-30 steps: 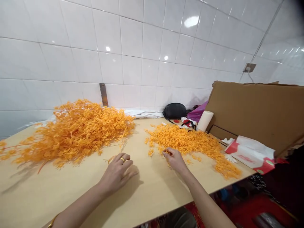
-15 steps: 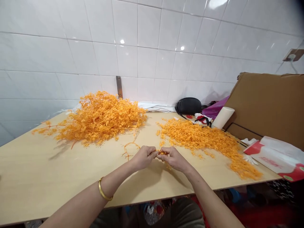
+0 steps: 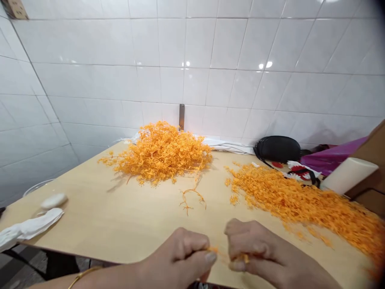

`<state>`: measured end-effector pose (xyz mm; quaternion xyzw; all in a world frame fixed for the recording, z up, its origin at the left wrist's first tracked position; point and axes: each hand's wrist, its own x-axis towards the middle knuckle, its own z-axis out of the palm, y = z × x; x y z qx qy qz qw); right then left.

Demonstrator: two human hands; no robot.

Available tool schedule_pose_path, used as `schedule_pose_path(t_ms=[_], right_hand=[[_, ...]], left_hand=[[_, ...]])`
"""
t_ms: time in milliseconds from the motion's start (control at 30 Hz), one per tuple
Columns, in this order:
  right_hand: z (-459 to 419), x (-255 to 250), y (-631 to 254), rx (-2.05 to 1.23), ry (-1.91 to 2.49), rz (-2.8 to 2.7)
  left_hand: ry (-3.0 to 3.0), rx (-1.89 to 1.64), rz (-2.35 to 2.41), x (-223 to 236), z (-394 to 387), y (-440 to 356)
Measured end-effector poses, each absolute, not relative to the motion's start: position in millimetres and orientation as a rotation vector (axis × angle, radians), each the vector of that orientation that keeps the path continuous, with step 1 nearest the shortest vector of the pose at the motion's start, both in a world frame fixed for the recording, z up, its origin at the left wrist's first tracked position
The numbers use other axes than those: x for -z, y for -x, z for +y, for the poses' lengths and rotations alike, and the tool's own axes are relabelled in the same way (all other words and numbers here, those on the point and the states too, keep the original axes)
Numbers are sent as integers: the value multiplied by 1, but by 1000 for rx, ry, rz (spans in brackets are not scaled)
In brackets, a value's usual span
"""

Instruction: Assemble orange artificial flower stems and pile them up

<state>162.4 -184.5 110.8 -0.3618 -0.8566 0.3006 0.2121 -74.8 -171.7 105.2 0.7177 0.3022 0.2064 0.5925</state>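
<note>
My left hand (image 3: 177, 259) and my right hand (image 3: 252, 249) sit close together at the bottom of the view, both blurred. Their fingers pinch a small orange flower sprig (image 3: 214, 250) between them. Beyond them lies a large heap of orange branching sprigs (image 3: 159, 154) on a light wooden tabletop (image 3: 90, 212). To the right spreads a loose pile of small orange florets (image 3: 288, 204). A bare, thin orange stem (image 3: 192, 198) rests on the wood, apart from both heaps and out of reach of my fingers.
A black pouch (image 3: 276, 148), a white cylinder (image 3: 349, 174) and a purple plastic bag (image 3: 331, 158) stand at the far right, by a cardboard sheet (image 3: 369, 152). White cloth (image 3: 28, 226) lies at the left table edge. White tiles (image 3: 210, 48) cover the wall behind.
My hands have come together from apart and now pinch the sprig nearer the camera. The view has swung left, showing more of the table's left end.
</note>
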Motion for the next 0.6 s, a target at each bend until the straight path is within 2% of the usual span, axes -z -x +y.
schedule_pose_path(t_ms=[100, 200, 300, 400, 500, 600], right_hand=[[-183, -100, -201, -561, 1344, -2233], [-163, -78, -225, -265, 1627, -2077], [-136, -48, -229, 69, 1919, -1943], [-122, -20, -228, 489, 2245, -1775], [-124, -5, -227, 846, 2322, -1569], [-129, -5, -218, 881, 2193, -1560]], left_hand=[[-1507, -675, 840, -102, -170, 111], [-1775, -700, 1116, -81, -151, 124], [-2136, -834, 1196, -54, -119, 107], [-2208, -877, 1233, -32, -81, 77], [-2234, -819, 1297, -19, -46, 48], [-2276, -755, 1417, -10, -19, 22]])
